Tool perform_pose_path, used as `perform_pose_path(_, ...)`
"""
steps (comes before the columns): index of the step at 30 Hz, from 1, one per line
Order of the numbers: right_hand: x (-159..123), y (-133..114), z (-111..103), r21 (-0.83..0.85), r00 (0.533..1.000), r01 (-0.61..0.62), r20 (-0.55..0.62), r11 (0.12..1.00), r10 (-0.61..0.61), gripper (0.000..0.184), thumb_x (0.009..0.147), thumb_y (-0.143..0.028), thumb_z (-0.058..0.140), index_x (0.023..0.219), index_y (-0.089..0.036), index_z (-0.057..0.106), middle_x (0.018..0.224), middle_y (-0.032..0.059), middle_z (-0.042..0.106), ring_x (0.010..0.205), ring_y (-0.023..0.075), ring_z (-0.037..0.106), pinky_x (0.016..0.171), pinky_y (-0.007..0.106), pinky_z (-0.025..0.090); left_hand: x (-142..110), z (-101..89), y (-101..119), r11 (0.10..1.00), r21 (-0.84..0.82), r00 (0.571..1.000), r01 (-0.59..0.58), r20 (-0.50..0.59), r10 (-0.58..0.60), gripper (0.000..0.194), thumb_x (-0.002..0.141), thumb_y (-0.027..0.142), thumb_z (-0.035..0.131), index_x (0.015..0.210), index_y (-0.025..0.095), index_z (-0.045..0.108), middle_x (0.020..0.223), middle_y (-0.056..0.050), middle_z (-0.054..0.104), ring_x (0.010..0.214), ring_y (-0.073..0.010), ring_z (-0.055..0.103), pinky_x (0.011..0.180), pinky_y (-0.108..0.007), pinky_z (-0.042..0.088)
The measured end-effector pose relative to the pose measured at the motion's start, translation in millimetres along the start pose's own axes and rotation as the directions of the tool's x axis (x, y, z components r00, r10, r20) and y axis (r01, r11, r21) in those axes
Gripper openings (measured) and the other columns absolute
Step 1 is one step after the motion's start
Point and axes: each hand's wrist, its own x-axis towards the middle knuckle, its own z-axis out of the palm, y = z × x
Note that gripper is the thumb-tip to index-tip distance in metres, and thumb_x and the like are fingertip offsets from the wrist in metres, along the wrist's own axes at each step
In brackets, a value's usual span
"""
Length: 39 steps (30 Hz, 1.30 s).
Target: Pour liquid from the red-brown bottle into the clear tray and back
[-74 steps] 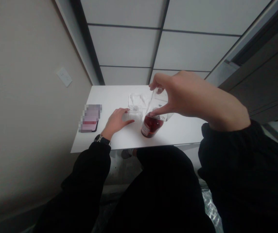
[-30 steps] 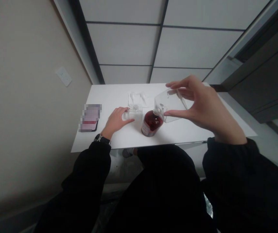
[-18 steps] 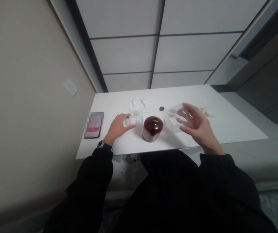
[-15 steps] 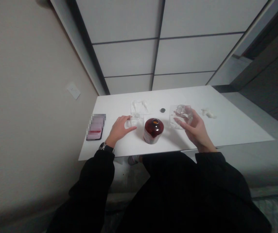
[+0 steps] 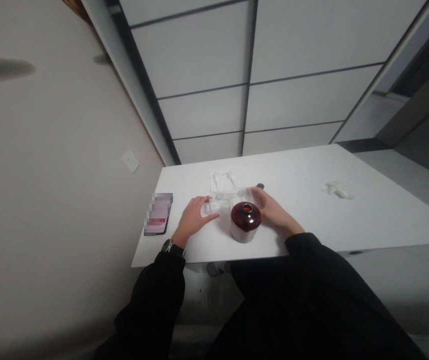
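Observation:
My left hand (image 5: 194, 217) has thumb and fingers curved around the left side of a small clear glass bottle (image 5: 220, 205) standing on the white table. My right hand (image 5: 270, 207) reaches behind the brown bottle and grips a second clear glass bottle (image 5: 241, 194), close beside the first one. Its lower part and some of my fingers are hidden. The reddish-brown round-shouldered bottle (image 5: 245, 222), uncapped and upright, stands in front of my right hand. A small dark cap (image 5: 260, 186) lies just past my right fingers.
A phone (image 5: 158, 214) lies at the left of the white table (image 5: 297, 170). A thin whitish piece with soft tufts (image 5: 222, 181) lies behind the bottles. Crumpled white material (image 5: 338, 190) sits on the right. A wall borders the left, paneled doors the back.
My right hand has moved left with its clear bottle, from the right of the brown bottle to behind it, beside the other clear bottle. My left hand keeps its place; the view has shifted.

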Motion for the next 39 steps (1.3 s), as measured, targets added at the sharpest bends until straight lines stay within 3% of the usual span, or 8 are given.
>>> perform_pose_path(6, -9, -8, -6, 0.021, 0.998, 0.036, -0.053, 0.999, -0.035, 0.078, 0.066, -0.042, 0.093, 0.136, -0.027, 0.063, 0.156, 0.0126, 0.06, 0.148, 0.0328, 0.054, 0.128, 0.058, 0.034, 1, 0.0, 1, 1.0, -0.003, 1.0, 0.007, 0.003, -0.007, 0.051, 0.09, 0.047, 0.078, 0.131, 0.023, 0.06, 0.131, -0.01, 0.067, 0.126, -0.0301, 0.06, 0.113, -0.047, 0.048)
perform_pose_path(10, -34, -24, -6, 0.027, 0.935, 0.123, -0.339, 0.992, -0.107, 0.043, 0.086, -0.052, 0.074, 0.121, -0.027, 0.067, 0.135, 0.0105, 0.071, 0.129, 0.0307, 0.066, 0.118, 0.057, 0.046, 1, 0.5, 1, 1.0, -0.004, 1.0, 0.003, 0.002, -0.003, 0.051, 0.09, 0.048, 0.078, 0.131, 0.023, 0.06, 0.13, -0.009, 0.067, 0.126, -0.0299, 0.06, 0.112, -0.046, 0.048)
perform_pose_path(13, -58, -34, 8, -0.004, 0.894, 0.132, -0.432, 0.991, -0.121, 0.035, 0.098, -0.056, 0.06, 0.116, -0.026, 0.065, 0.124, 0.011, 0.071, 0.117, 0.0295, 0.069, 0.112, 0.058, 0.05, 2, 2.1, -1, 1.0, -0.006, 1.0, 0.0, -0.002, 0.0, 0.053, 0.09, 0.049, 0.078, 0.131, 0.021, 0.06, 0.13, -0.01, 0.067, 0.125, -0.0302, 0.06, 0.111, -0.047, 0.048)
perform_pose_path(20, -81, -41, 59, -0.164, 0.955, 0.092, -0.264, 0.982, -0.133, 0.095, 0.064, -0.056, 0.094, 0.141, -0.026, 0.047, 0.146, 0.0169, 0.06, 0.137, 0.0389, 0.06, 0.119, 0.06, 0.046, 2, 0.7, 0, 1.0, -0.005, 1.0, 0.015, -0.01, -0.015, 0.05, 0.087, 0.047, 0.081, 0.125, 0.022, 0.059, 0.126, -0.01, 0.068, 0.121, -0.0302, 0.061, 0.108, -0.047, 0.05)
perform_pose_path(26, -81, -40, 67, -0.131, 0.949, -0.022, -0.313, 0.991, -0.021, 0.084, 0.064, -0.05, 0.092, 0.13, -0.027, 0.046, 0.126, 0.0138, 0.071, 0.116, 0.0374, 0.072, 0.105, 0.059, 0.056, -23, -6.4, 6, 0.999, 0.02, 0.999, 0.042, -0.027, -0.041, 0.052, 0.086, 0.049, 0.08, 0.124, 0.021, 0.058, 0.128, -0.013, 0.066, 0.123, -0.0336, 0.06, 0.11, -0.051, 0.049)
perform_pose_path(32, -88, -40, 45, -0.154, 0.87, -0.008, -0.488, 0.988, -0.069, 0.082, 0.061, -0.05, 0.093, 0.126, -0.026, 0.048, 0.123, 0.0141, 0.07, 0.11, 0.035, 0.072, 0.099, 0.055, 0.058, -61, 6.0, 27, 0.998, 0.057, 0.999, -0.021, -0.048, 0.024, 0.056, 0.085, 0.051, 0.081, 0.128, 0.024, 0.058, 0.133, -0.012, 0.066, 0.13, -0.0343, 0.06, 0.116, -0.052, 0.047)
perform_pose_path(35, -88, -40, 38, -0.171, 0.816, -0.007, -0.571, 0.985, -0.094, 0.081, 0.062, -0.051, 0.092, 0.126, -0.026, 0.049, 0.123, 0.0139, 0.069, 0.108, 0.0339, 0.07, 0.098, 0.055, 0.058, -63, 15.9, 47, 0.997, 0.066, 0.998, -0.031, -0.052, 0.034, 0.057, 0.085, 0.054, 0.08, 0.128, 0.024, 0.059, 0.133, -0.013, 0.066, 0.129, -0.0358, 0.06, 0.115, -0.053, 0.048)
perform_pose_path(39, -88, -35, 32, -0.193, 0.797, -0.021, -0.596, 0.981, -0.1, 0.083, 0.061, -0.054, 0.092, 0.126, -0.024, 0.05, 0.124, 0.015, 0.067, 0.106, 0.0342, 0.069, 0.097, 0.056, 0.057, -53, 25.6, 69, 0.998, 0.058, 0.999, -0.024, -0.034, 0.026, 0.059, 0.09, 0.057, 0.075, 0.134, 0.022, 0.058, 0.136, -0.015, 0.065, 0.132, -0.0365, 0.059, 0.117, -0.053, 0.046)
